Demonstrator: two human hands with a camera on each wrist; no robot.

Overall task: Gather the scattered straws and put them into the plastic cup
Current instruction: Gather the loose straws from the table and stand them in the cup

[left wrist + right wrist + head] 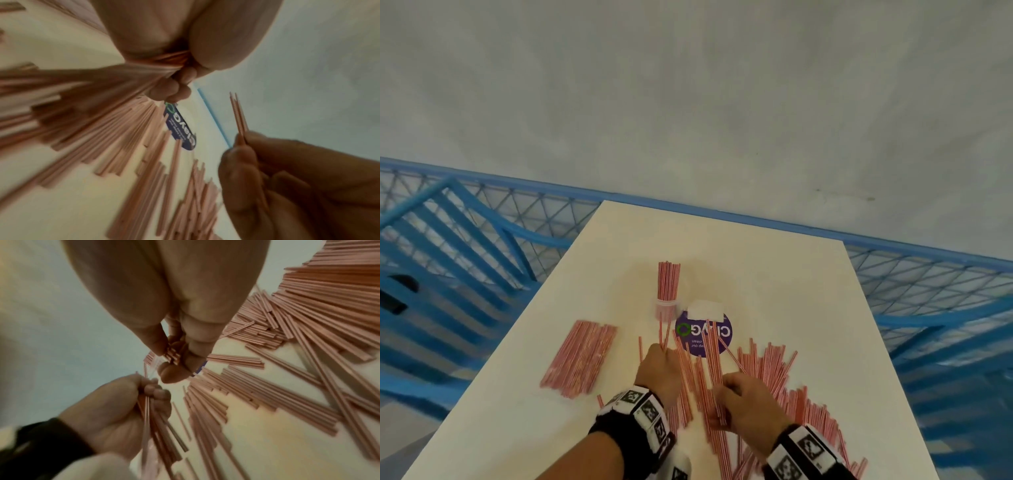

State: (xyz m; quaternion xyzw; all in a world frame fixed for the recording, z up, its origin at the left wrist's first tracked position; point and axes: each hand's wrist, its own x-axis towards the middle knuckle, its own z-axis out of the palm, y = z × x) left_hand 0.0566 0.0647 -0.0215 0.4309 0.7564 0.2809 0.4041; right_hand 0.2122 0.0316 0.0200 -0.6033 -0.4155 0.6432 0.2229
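left hand gripping a few straws, right hand pinching a bunch from the scattered pile, plastic cup already stuffed, just beyond the hands, neat stack on the left of the white table

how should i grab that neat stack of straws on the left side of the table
Take the neat stack across its middle, coming from above with fingers on one long side and thumb on the other. The straws lie flat, parallel and packed together, so a mid-length squeeze should keep them bundled and level.
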